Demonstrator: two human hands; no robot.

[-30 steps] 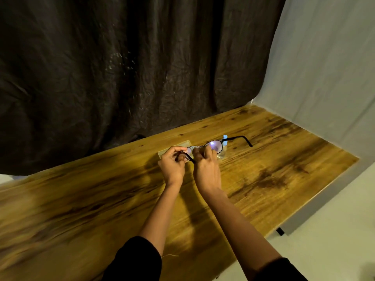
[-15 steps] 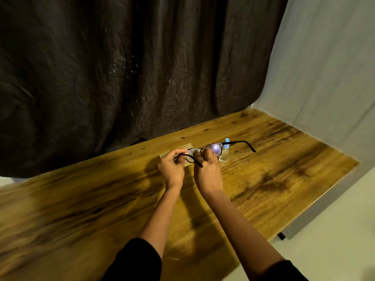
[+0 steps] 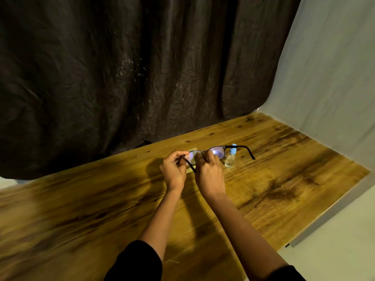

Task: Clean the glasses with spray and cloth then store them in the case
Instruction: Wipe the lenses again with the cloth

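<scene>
At frame centre, the left hand (image 3: 174, 170) is gripping the glasses (image 3: 220, 152) while the right hand (image 3: 210, 175) is pinching a cloth (image 3: 193, 157) on one lens; a spray bottle (image 3: 231, 157) is standing just right on the table (image 3: 81, 199).

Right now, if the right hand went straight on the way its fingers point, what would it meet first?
The glasses, which the right hand pinches; beyond them the way looks free to the dark curtain, though depth is unclear. The spray bottle stands aside.
</scene>
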